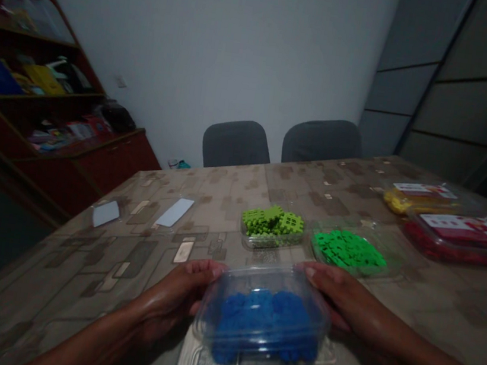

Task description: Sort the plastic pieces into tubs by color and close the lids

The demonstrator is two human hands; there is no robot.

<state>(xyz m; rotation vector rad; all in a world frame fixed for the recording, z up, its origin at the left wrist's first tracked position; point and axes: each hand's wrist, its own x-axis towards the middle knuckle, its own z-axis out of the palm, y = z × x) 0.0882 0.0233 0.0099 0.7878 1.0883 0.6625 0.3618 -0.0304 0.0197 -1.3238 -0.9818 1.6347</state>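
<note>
One lime-piece tub (270,244), one green-piece tub (366,273) just beyond the blue-piece box (262,334)

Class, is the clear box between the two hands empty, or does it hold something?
Not empty: blue pieces show through the walls of the clear box, with some bare space around them.

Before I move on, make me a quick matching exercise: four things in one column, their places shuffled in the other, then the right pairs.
Things
1. Blue pieces
2. Lime-green pieces
3. Red pieces
4. Grey chairs

Places
A. Beyond the far edge of the table
B. In the clear box held between the left hand and the right hand
C. At the right, nearer the camera than the yellow pieces
D. Just left of the bright green pieces

Pairs: 1-B; 2-D; 3-C; 4-A
</note>
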